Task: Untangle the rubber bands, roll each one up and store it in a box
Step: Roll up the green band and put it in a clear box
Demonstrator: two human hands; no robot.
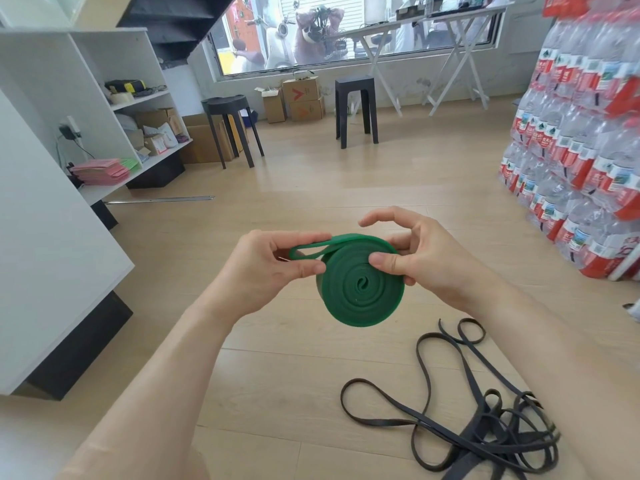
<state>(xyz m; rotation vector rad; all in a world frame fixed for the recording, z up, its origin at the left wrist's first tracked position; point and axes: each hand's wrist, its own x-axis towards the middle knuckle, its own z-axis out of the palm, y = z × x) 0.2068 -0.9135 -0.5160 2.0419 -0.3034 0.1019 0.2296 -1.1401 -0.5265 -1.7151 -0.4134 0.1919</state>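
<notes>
Over pale wood flooring (294,375) a green rubber band (362,292), wound into a flat coil, is held in mid-air; its rim is pinched between thumb and fingers of the right hand (429,258); its loose end loop is gripped by the left hand (263,268); tangled black bands (479,429) are seen on the floor at lower right; a black stool (356,110) is set well beyond.

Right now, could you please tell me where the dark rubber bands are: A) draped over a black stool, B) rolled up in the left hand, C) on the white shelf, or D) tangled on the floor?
D: the dark rubber bands lie in a tangle on the floor, below and right of the green roll.
</notes>
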